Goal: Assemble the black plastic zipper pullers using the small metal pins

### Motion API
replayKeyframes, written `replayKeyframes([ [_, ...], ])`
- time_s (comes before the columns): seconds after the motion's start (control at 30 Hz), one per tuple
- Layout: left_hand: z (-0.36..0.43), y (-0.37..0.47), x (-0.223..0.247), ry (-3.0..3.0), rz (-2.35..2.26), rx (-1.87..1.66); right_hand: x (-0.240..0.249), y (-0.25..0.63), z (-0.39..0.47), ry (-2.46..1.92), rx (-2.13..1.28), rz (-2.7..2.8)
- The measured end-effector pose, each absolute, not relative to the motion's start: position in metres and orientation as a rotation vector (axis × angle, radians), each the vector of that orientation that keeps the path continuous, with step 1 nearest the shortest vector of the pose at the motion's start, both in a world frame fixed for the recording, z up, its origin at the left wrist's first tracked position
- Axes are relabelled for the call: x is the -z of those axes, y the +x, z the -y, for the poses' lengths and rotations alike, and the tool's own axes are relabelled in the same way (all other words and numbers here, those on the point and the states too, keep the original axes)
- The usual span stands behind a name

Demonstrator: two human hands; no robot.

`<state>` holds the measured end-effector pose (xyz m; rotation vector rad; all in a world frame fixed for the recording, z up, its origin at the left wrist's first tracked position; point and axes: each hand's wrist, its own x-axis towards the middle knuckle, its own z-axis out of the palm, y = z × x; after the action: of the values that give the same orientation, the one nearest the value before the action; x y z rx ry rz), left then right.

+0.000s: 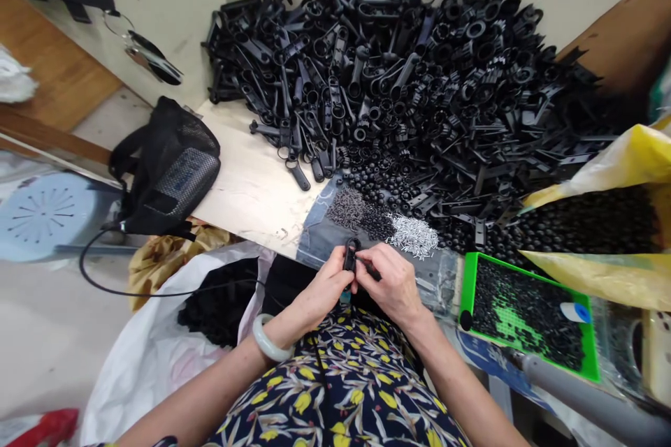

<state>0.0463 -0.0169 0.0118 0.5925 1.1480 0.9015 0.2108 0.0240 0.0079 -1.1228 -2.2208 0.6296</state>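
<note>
Near the table's front edge, my left hand (pixel 329 285) is closed round a black plastic part with a ring end (pixel 351 255), held roughly upright. My right hand (pixel 388 281) meets it from the right, its fingertips pinched against the part's side. A dark piece shows under the right fingers, too small and covered to name. Just beyond my hands lie small heaps of silver pins (pixel 415 235), grey-brown bits (pixel 347 208) and tiny black bits (pixel 376 222).
A large pile of black plastic parts (pixel 335 63) covers the back of the table. To the right are a green tray (pixel 468 286) of small black pieces and a yellow-and-white bag (pixel 613 160). A black mesh bag (pixel 181 167) sits left; a white sack (pixel 131 363) stands below.
</note>
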Motion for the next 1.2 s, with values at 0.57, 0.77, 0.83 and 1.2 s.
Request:
replayKeyframes([
  [0.57, 0.006, 0.031, -0.015, 1.575, -1.486, -0.65, -0.008, 0.217, -0.028, -1.215, -0.508, 2.154],
  [0.77, -0.006, 0.021, 0.0, 2.351, -1.711, -0.345, 0.002, 0.233, -0.029, -1.277, -0.44, 2.145],
  [0.83, -0.007, 0.02, 0.005, 2.32, -1.746, -0.437, 0.006, 0.234, -0.027, -1.278, -0.451, 2.156],
  [1.2, -0.006, 0.007, -0.009, 1.58, -1.849, -0.794, 0.006, 0.207, -0.034, -1.208, -0.432, 2.336],
])
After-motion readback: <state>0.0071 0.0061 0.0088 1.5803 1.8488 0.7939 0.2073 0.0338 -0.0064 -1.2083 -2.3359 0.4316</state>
